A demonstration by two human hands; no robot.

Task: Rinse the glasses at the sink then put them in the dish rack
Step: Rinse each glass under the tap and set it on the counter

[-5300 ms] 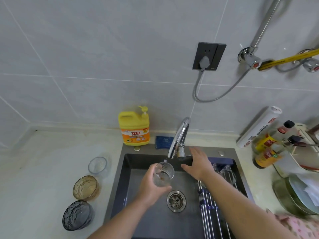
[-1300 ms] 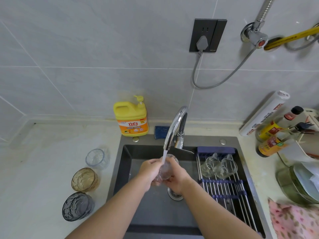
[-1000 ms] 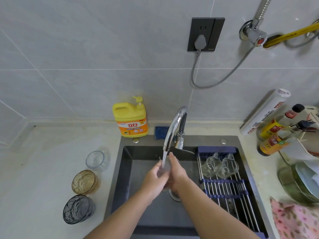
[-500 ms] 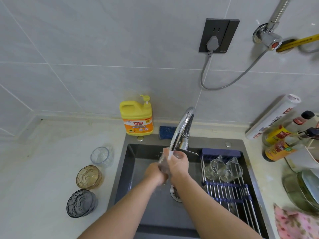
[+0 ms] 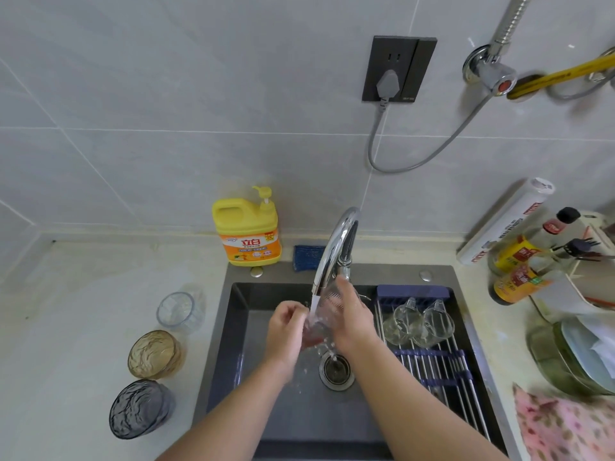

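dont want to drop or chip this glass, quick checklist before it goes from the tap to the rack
1. Right hand wrapped round the glass: ok.
2. Left hand gripping it too: cannot tell, its fingers curl beside the glass behind the splash.
3. Glass rinsed clean: cannot tell.
4. Tap turned off: not ok, water is running.
5. Bare bars on the dish rack, nearer the person than the two glasses already there: ok.

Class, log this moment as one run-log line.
phase: rinse | tap: running | left hand + right hand: hold clear glass under stream | dish rack: two glasses | counter: three glasses
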